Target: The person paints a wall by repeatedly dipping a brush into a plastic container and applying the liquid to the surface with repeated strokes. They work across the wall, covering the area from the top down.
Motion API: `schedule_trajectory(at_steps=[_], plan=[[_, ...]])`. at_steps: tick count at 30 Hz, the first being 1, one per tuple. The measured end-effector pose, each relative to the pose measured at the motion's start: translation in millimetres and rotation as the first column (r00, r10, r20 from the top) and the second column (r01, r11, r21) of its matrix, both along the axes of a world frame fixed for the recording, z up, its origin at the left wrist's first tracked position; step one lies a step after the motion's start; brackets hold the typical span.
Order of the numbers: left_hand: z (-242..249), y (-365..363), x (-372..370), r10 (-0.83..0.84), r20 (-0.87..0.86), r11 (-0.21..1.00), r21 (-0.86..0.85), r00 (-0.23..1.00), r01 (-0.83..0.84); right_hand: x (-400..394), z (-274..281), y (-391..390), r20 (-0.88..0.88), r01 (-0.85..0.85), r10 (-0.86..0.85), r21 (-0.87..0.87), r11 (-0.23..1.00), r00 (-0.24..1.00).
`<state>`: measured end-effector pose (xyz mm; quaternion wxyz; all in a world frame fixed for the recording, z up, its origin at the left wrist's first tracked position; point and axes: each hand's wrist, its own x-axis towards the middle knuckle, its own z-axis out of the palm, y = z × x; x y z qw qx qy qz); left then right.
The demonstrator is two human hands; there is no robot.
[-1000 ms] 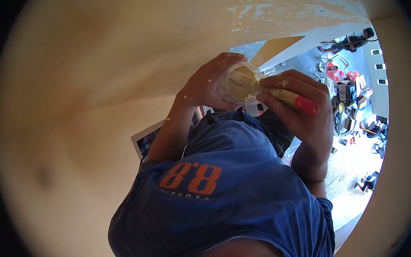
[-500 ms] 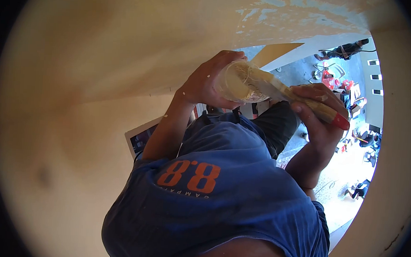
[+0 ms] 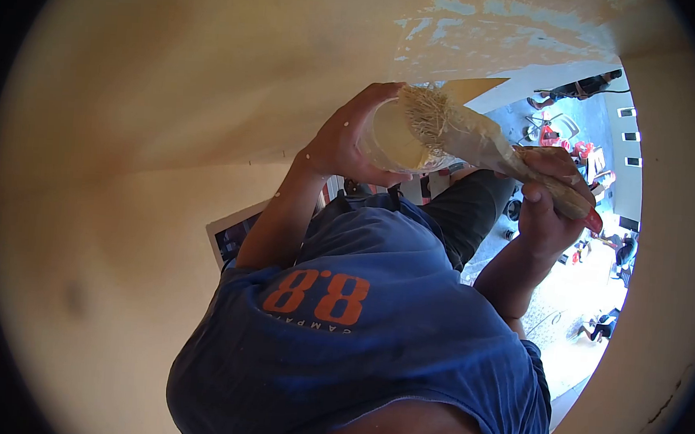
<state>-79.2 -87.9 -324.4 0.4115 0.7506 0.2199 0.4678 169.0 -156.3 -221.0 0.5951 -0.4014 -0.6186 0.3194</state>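
My left hand [image 3: 351, 138] is wrapped around a clear plastic cup [image 3: 380, 142] that holds pale cream paint, its mouth turned toward me. Paint specks dot that hand and forearm. In my right hand [image 3: 554, 194] is a paintbrush [image 3: 487, 142], gripped by its handle, which ends in a red tip. The brush's frayed, paint-coated bristles lie across the cup's right rim, covering part of the opening.
A beige wall [image 3: 128, 164] fills the left side and top, with patchy pale paint [image 3: 486, 34] near the top. Far below at right, a floor [image 3: 541, 308] holds people, chairs and red items. A framed panel [image 3: 231, 238] is behind my left arm.
The brush has turned and moved slightly right, so its bristle ends now show at the cup's rim. My right hand has shifted slightly down and right; the left keeps its hold on the cup.
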Motion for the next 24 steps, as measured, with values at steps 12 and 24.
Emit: schedule_trajectory(at_steps=[12, 24], plan=[[-1.1, 0.5, 3.5, 0.029, -0.032, 0.998, 0.056, 0.999, -0.027, 4.3, 5.5, 3.0, -0.110, 0.068, -0.056, 0.109, 0.992, 0.992], [-9.1, -1.9, 5.6, 0.015, 0.005, 0.999, -0.044, 1.000, -0.015, 17.2, 8.4, 6.7, -0.093, -0.039, 0.062, 0.230, 0.973, 0.994]])
